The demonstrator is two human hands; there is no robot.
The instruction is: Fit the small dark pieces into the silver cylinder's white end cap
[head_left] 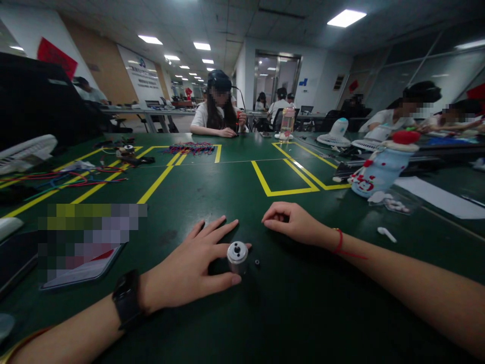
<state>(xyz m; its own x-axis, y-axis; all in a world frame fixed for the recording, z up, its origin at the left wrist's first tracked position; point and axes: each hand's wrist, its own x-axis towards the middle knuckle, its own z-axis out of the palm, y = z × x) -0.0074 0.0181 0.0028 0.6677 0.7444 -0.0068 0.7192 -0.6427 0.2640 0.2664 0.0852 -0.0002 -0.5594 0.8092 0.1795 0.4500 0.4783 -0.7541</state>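
Note:
A small silver cylindrical motor (238,260) stands upright on the green table, its top face showing a dark centre and small holes. Around it sit the thumb and index finger of my left hand (189,263), thumb in front and index behind; the other fingers are spread flat on the table. Just right of the motor lies a tiny dark ring-like part (257,262), too small to name surely. My right hand (293,221) rests on the table beyond that part, fingers curled in, with nothing visible in them.
Left are a plastic-covered sheet (87,260) and loose wires (91,177). A wire bundle (191,148) lies farther back. To the right are a white earbud (386,234), a small clear bag (396,203), a blue bottle (386,169) and white paper (441,197). A person (215,108) sits opposite.

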